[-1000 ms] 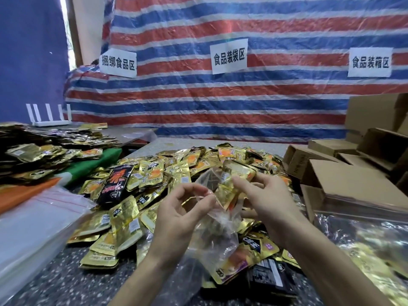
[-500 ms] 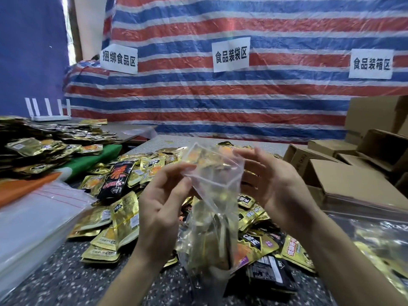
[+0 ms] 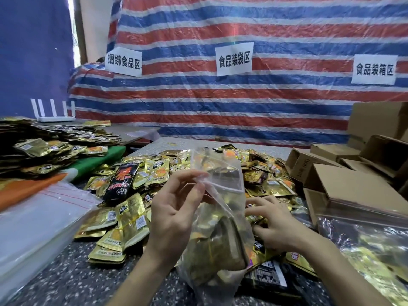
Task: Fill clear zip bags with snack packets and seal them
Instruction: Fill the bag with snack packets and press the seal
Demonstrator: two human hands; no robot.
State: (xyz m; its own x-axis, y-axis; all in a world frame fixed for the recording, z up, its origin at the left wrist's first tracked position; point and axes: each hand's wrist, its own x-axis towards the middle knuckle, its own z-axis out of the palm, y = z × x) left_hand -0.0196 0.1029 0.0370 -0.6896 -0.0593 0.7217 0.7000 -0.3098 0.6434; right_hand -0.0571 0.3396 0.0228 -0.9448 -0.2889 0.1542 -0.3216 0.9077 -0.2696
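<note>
— When items are counted at the grip, what is recorded?

— Two hands and one clear zip bag (image 3: 220, 244) are recorded. The bag is pinched at its upper rim between thumb and fingertips of the left hand (image 3: 174, 217). The right hand (image 3: 276, 228) is laid with bent fingers on the snack packets (image 3: 132, 219) just right of the bag; whether a packet is gripped cannot be told. The loose packets are heaped too thickly to be counted. One large black-and-red packet (image 3: 121, 182) is singled out up and left of the pinch.

— What is placed around it, and what is obstructed?

— Left of the grip, one stack of empty clear bags (image 3: 44, 213) is laid. Right of it, several cardboard boxes (image 3: 353, 186) and one filled bag (image 3: 371, 250) are seen. Beyond the grip, three white signs (image 3: 234, 59) are fixed to one striped tarpaulin (image 3: 220, 102). The heap behind the pinch is veiled by the bag's film.

— How is the bag oriented?

— It is held upright between the two hands, over the speckled table (image 3: 66, 281). Its long axis is run near vertical. The open mouth is pointed upward, and the packet-filled lower end is found below the pinch.
</note>
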